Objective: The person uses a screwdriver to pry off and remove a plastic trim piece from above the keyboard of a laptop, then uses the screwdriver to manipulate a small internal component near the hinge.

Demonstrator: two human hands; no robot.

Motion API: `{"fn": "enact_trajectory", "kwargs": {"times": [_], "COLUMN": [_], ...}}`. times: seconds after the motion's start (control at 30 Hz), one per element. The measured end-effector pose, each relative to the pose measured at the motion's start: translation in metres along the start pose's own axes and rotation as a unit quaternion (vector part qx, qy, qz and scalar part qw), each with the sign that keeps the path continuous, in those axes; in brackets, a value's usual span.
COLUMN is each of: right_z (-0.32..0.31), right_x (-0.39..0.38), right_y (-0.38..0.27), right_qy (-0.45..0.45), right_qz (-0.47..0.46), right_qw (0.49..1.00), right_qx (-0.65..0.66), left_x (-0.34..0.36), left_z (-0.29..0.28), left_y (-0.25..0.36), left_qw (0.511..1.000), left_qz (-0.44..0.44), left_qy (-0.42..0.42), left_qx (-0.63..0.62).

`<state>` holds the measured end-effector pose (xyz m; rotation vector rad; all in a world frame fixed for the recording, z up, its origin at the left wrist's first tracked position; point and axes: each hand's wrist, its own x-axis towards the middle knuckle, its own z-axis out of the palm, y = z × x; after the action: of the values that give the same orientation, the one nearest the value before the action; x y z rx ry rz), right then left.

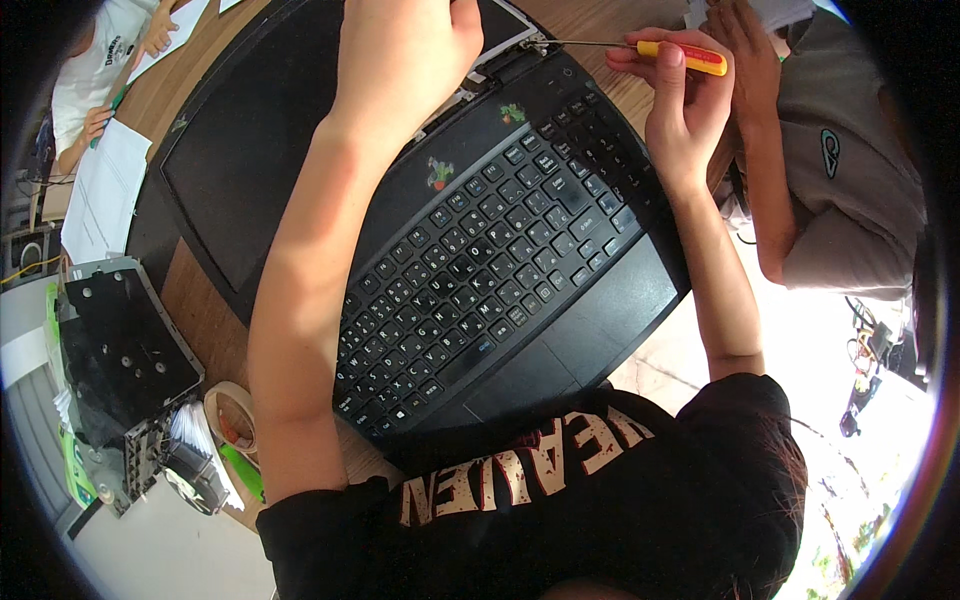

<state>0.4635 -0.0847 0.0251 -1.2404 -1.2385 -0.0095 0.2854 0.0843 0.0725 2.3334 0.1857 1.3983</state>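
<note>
Our right hand point(690, 105) is closed around the yellow-and-red handle of a screwdriver point(690, 57), whose shaft runs leftward to the exposed metal hinge point(533, 44) at the upper right of the opened black laptop point(480, 150) on the wooden table point(195, 300). Our left hand point(410, 50) is over the laptop's upper middle, but its fingers lie beyond the upper edge of the view, so we cannot tell whether they grip anything. As we judge it, the tip could slip under a push at this low slant and scratch the laptop; a small loosened part could drop into the keyboard point(480, 265); and the co-worker's hand point(745, 50), just beside the handle, could jog ours. For containers, we find only a tan round holder point(211, 415) at lower left, perhaps merely a tape roll; something reddish-brown shows inside its rim, too small to identify.
</note>
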Motion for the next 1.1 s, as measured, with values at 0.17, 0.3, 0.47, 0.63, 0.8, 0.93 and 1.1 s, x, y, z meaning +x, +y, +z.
{"fn": "enact_trajectory", "kwargs": {"times": [0.17,0.3,0.47,0.63,0.8,0.93,1.1], "right_z": [0.0001,0.0013,0.0047,-0.0012,0.0007,-0.0007,0.0005], "right_x": [-0.0002,0.0007,0.0013,0.0011,0.0016,0.0004,0.0004], "right_y": [0.0029,0.0033,-0.0012,0.0031,0.0027,0.0006,0.0027], "right_qy": [-0.006,-0.010,-0.016,-0.016,-0.008,-0.009,-0.001], "right_qz": [0.000,-0.002,-0.017,-0.024,-0.010,-0.002,-0.003], "right_qw": [1.000,1.000,1.000,1.000,1.000,1.000,1.000], "right_qx": [0.021,0.024,-0.010,0.002,0.000,-0.021,-0.002], "left_x": [-0.0005,0.0034,0.0028,0.0033,0.0019,0.0032,0.0028], "left_z": [-0.0001,-0.0034,-0.0023,-0.0017,-0.0015,-0.0024,-0.0019], "left_y": [0.0000,0.0029,-0.0049,-0.0011,-0.0019,-0.0014,-0.0025], "left_qw": [1.000,1.000,1.000,1.000,1.000,1.000,1.000], "left_qz": [-0.003,-0.022,0.000,-0.021,-0.006,-0.003,0.012], "left_qy": [-0.006,-0.001,0.004,-0.004,0.000,-0.001,0.011], "left_qx": [0.002,-0.008,-0.004,-0.015,0.001,0.005,0.004]}}
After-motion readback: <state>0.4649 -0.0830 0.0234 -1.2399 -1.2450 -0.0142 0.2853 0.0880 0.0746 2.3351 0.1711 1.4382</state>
